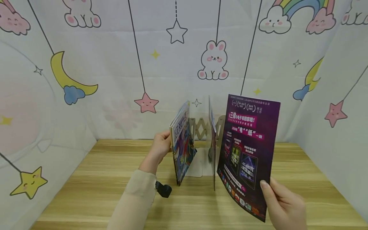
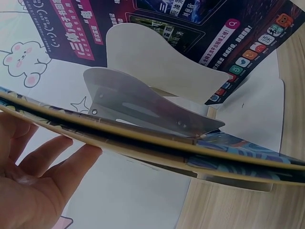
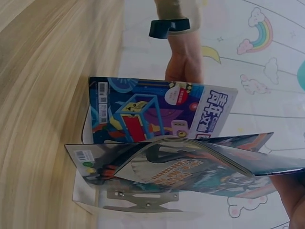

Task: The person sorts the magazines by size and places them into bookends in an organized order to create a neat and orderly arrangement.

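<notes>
My right hand (image 1: 284, 203) pinches a dark purple magazine (image 1: 250, 150) by its lower right corner, thumb on the cover with pink labels. The magazine is upright, slightly curved, to the right of a metal expanding bookend (image 1: 198, 127). On the left, the fingers of my left hand (image 1: 162, 145) rest nearly straight against the outer side of upright magazines (image 1: 182, 143) with a colourful cover. Another thin magazine (image 1: 212, 143) stands edge-on between them. In the left wrist view, two curved bookend plates (image 2: 143, 102) rise between the colourful magazines and the purple one.
The bookend's white base plate (image 1: 195, 169) lies on a wood-grain table (image 1: 115, 179). White cloth (image 1: 115, 64) printed with stars, rabbits and clouds hangs behind the table and along both sides. A black camera mount (image 1: 164, 189) is on my left wrist.
</notes>
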Demonstrator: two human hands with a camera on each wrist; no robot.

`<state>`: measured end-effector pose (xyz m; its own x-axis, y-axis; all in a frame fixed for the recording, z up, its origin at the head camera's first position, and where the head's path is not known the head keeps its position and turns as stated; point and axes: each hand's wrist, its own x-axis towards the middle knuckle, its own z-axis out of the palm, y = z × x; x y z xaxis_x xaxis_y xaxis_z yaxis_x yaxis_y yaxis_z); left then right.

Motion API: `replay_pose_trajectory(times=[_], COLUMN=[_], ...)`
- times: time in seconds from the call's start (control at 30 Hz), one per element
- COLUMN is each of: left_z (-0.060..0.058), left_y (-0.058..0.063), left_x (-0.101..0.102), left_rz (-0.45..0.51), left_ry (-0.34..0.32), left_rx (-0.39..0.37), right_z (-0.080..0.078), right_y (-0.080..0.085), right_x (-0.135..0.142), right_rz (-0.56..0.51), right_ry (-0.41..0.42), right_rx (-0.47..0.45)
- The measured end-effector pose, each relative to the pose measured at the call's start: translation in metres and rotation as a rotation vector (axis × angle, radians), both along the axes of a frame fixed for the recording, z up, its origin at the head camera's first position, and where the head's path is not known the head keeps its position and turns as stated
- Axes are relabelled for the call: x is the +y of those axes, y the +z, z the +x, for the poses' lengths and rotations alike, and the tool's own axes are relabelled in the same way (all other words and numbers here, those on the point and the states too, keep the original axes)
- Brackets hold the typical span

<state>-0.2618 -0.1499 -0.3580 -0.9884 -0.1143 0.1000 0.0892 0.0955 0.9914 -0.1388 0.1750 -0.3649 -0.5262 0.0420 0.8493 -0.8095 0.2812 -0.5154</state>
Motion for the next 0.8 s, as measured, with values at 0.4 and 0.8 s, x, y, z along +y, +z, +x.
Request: replay_pose_trajectory(times=[0.4, 0.8], left_z=[0.001, -0.002], left_y=[0.001, -0.001], left_x=[0.001, 0.001], left_rz=[-0.001, -0.02], left_ry=[0.002, 0.03], left_rx=[0.001, 0.005], right_z=[-0.018, -0.032], right_y=[-0.012, -0.022], right_x=[0.002, -0.002], right_rz=[0.057, 0.097], right_ry=[-0.013, -0.043], right_rx=[0.08, 0.147])
